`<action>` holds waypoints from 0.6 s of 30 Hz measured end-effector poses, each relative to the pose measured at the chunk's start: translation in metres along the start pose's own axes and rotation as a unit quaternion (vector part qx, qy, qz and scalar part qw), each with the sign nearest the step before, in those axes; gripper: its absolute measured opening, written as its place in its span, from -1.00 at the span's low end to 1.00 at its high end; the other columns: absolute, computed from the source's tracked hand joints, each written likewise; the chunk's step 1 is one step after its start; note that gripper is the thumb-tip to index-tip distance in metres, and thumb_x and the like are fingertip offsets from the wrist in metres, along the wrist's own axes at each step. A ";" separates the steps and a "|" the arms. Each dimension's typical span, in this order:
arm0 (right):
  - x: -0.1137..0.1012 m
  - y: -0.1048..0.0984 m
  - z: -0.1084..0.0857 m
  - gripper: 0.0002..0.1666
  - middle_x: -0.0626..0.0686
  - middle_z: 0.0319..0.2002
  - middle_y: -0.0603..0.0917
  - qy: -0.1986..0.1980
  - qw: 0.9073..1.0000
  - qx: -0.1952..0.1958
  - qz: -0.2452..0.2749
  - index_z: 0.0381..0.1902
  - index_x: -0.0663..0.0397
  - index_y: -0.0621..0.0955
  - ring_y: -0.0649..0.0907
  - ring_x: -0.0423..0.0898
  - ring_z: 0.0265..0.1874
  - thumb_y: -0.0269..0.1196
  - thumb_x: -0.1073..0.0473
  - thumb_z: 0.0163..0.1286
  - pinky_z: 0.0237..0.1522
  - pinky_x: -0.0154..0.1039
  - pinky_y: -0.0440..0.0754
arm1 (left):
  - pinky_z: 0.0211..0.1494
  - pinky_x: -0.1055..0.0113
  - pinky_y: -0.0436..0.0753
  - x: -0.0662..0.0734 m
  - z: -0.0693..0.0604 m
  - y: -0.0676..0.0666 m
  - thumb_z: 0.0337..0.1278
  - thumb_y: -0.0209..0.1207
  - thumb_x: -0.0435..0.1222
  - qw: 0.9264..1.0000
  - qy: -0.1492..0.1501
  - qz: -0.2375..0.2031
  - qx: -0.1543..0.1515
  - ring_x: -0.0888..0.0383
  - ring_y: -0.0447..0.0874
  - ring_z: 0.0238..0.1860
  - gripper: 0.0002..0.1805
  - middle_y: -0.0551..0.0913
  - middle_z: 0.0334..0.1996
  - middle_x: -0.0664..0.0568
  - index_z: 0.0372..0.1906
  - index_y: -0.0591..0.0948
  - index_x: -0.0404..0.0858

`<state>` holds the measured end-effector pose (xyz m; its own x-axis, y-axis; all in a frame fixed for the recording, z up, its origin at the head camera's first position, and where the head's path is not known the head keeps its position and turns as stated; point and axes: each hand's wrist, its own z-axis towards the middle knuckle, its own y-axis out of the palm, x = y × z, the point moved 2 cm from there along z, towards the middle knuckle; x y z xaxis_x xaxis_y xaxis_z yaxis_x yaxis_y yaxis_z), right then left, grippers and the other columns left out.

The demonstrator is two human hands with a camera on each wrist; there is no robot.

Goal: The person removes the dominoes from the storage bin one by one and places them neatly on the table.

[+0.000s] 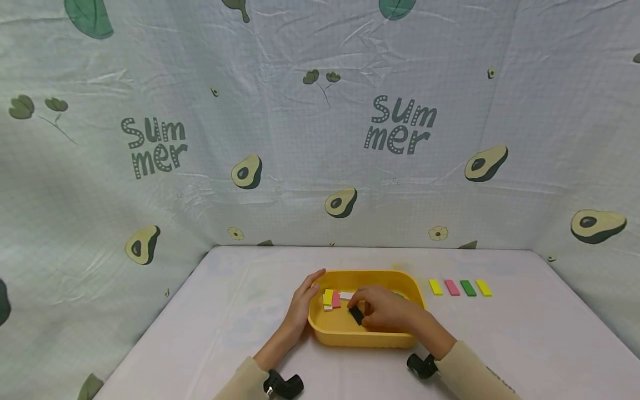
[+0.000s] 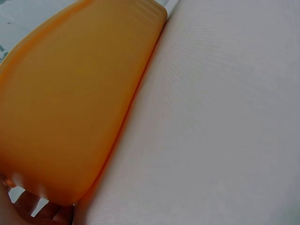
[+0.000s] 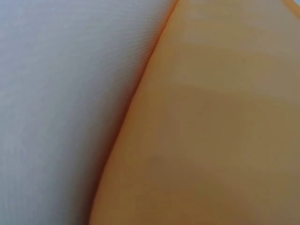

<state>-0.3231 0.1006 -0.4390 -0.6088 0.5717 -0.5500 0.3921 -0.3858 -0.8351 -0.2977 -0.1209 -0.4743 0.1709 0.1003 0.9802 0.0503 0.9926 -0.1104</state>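
A yellow plastic bin (image 1: 367, 339) sits on the table. At its left side my left hand (image 1: 299, 311) rests with extended fingers against the wall; a few of its fingers (image 2: 49, 213) show past the bin's corner in the left wrist view. Reaching inside over the front right, my right hand (image 1: 385, 310) pinches a small black rectangular block (image 1: 356, 315) by its ends, thumb and index finger on it. Left of that lie a yellow block (image 1: 328, 297), a pink block (image 1: 336, 300) and white blocks (image 1: 345, 296). My right hand hides part of the bin's inside.
Right of the bin, a spaced row holds a yellow block (image 1: 435, 287), a pink block (image 1: 452, 288), a green block (image 1: 468, 288) and another yellow block (image 1: 483, 288). Behind the white table (image 1: 240, 300) hangs a printed sheet (image 1: 295, 133). The right wrist view shows mostly the bin wall (image 3: 211, 131).
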 end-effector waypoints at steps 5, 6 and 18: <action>-0.001 -0.003 0.000 -0.60 -0.11 -0.05 0.67 0.008 1.000 -0.003 0.009 0.05 -0.09 0.73 0.58 -0.15 -0.26 0.46 0.24 0.23 -0.22 -0.34 0.64 | 0.70 -0.17 -0.01 0.001 0.003 0.000 0.64 -0.23 -0.23 1.000 0.003 0.000 0.001 -0.17 0.09 0.64 -0.47 0.25 0.60 -0.14 0.56 0.33 -0.19; -0.001 -0.003 0.001 -0.60 -0.12 -0.05 0.67 0.009 1.000 -0.003 0.009 0.05 -0.09 0.73 0.58 -0.14 -0.26 0.47 0.22 0.23 -0.23 -0.34 0.64 | 0.70 -0.17 -0.01 0.001 0.003 0.000 0.64 -0.23 -0.23 1.000 0.003 0.000 0.001 -0.16 0.09 0.64 -0.47 0.26 0.60 -0.14 0.56 0.33 -0.18; 0.000 -0.001 0.000 -0.60 -0.11 -0.14 0.61 0.023 1.000 -0.005 0.016 0.05 -0.06 0.75 0.55 -0.16 -0.27 0.50 0.14 0.23 -0.24 -0.37 0.61 | 0.70 -0.19 -0.03 0.000 0.001 0.000 0.63 -0.22 -0.24 1.000 0.006 0.009 0.006 -0.18 0.08 0.65 -0.47 0.25 0.60 -0.14 0.56 0.33 -0.21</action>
<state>-0.3234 0.1010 -0.4383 -0.5630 0.5927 -0.5760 0.4184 -0.3966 -0.8171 -0.2988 -0.1210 -0.4740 0.1844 0.1166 0.9759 0.0363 0.9914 -0.1254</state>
